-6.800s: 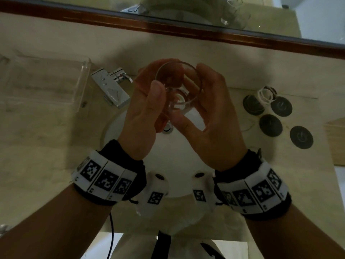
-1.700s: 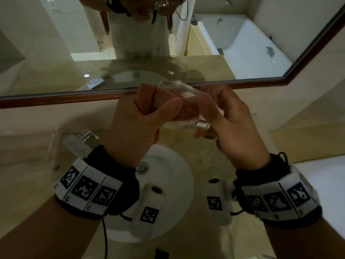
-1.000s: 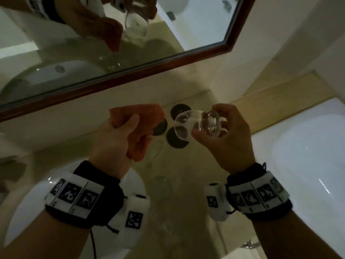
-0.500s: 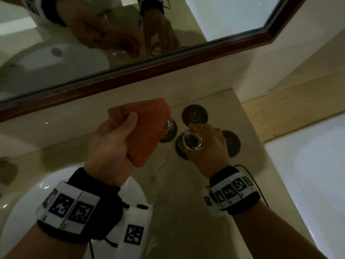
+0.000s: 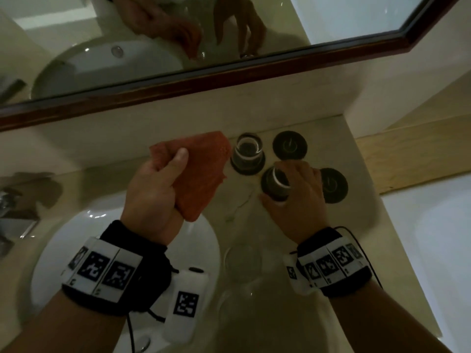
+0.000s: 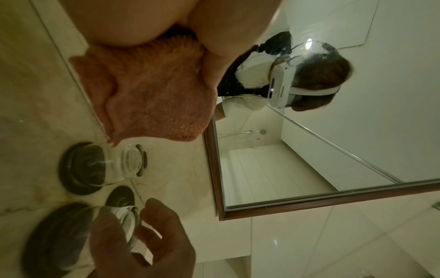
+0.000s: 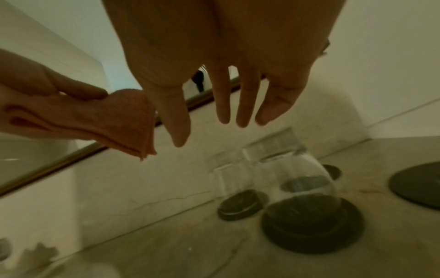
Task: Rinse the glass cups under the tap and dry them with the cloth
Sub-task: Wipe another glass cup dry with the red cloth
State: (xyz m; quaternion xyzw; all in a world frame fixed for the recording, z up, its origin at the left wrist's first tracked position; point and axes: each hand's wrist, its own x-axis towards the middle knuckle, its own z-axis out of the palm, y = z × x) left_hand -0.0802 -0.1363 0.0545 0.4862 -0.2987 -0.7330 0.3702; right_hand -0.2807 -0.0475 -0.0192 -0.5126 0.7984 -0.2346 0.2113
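Note:
An orange cloth (image 5: 201, 171) is bunched in my left hand (image 5: 158, 184), thumb on top, held above the counter left of the cups. A clear glass cup (image 5: 276, 183) stands upside down on a black coaster (image 7: 311, 225). My right hand (image 5: 293, 189) hovers just over it. In the right wrist view its fingers (image 7: 223, 105) are straight and spread, clear of the glass (image 7: 297, 173). A second glass cup (image 5: 248, 151) stands upside down on its own coaster just behind, next to the cloth's tip (image 6: 154, 105).
Two bare black coasters (image 5: 289, 148) (image 5: 334, 186) lie to the right of the cups. Another clear glass (image 5: 243, 261) stands on the counter near me. The white basin (image 5: 63, 250) and the tap (image 5: 10, 212) are at the left, the framed mirror (image 5: 229, 75) behind.
My right hand set the glass mouth-down on the coaster and its fingers have come off it. The left hand still holds the cloth in about the same place.

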